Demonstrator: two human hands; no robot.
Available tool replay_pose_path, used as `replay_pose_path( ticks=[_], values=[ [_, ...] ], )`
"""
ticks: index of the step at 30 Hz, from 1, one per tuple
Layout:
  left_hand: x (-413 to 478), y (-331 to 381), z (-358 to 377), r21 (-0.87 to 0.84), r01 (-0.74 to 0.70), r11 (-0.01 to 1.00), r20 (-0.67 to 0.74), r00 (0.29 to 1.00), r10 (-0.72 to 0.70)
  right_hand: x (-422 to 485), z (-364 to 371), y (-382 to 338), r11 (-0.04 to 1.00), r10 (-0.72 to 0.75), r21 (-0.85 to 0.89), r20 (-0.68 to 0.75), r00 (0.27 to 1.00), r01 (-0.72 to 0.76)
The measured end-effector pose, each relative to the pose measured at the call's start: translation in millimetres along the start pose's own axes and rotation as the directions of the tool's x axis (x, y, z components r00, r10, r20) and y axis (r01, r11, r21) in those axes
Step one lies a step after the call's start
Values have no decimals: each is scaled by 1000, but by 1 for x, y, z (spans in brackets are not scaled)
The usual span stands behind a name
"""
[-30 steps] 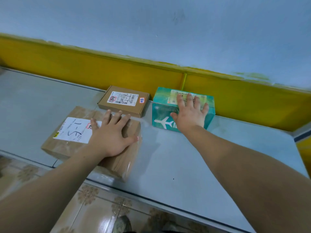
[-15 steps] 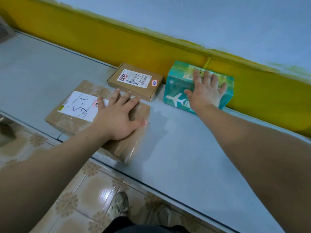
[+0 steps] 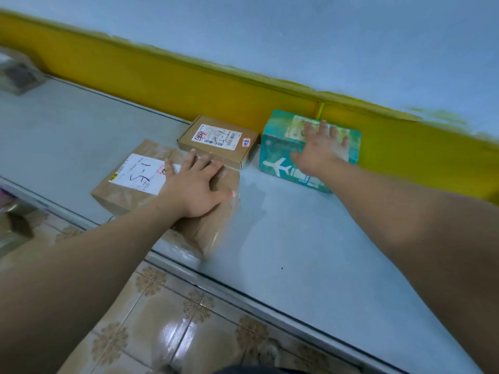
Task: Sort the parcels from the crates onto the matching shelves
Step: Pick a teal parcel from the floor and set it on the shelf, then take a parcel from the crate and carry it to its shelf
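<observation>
A brown taped parcel (image 3: 127,190) with a white label marked "1-5" lies at the front edge of the grey shelf (image 3: 283,238). My left hand (image 3: 197,188) rests flat on its top, fingers straight and spread. A teal box (image 3: 278,155) printed with a white plane stands against the yellow back rail. My right hand (image 3: 320,151) lies flat on that box, fingers stretched over its label. Between them, a small brown carton (image 3: 218,140) with a barcode label sits near the rail, touched by neither hand.
The yellow rail (image 3: 189,82) and pale wall close the shelf's back. A blurred wrapped parcel (image 3: 17,72) sits at the far left. Below the shelf edge is patterned tile floor (image 3: 167,325), with the person's shoes at the bottom.
The view has tilted and drifted right. Both hands stay flat on their parcels; the brown parcel and teal box keep their places on the shelf.
</observation>
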State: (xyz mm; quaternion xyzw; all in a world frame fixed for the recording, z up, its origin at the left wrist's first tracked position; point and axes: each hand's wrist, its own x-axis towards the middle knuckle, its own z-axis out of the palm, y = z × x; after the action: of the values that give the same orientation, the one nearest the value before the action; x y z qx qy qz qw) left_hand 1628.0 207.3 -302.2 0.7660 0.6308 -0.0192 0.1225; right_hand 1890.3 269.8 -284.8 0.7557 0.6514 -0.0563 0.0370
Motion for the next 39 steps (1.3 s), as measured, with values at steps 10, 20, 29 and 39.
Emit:
replay_pose_path(
  ticks=[10,20,29,39],
  values=[
    [-66,-58,-76,-211,-95,973,83,990,115,-76,-67,-102,991,-132,-37,-49,990,130],
    [-232,-272,-140,-93,135,987,-26,990,-138,-170,-81,-384,859,-513,-44,-57,857,511],
    [-359,-430,-132,-235,482,844,-65,859,-508,-240,-71,-613,592,-805,-87,-9,594,801],
    [-380,-598,-116,-241,705,667,-3,687,-727,-234,-30,-831,362,-929,-37,71,364,931]
  ],
)
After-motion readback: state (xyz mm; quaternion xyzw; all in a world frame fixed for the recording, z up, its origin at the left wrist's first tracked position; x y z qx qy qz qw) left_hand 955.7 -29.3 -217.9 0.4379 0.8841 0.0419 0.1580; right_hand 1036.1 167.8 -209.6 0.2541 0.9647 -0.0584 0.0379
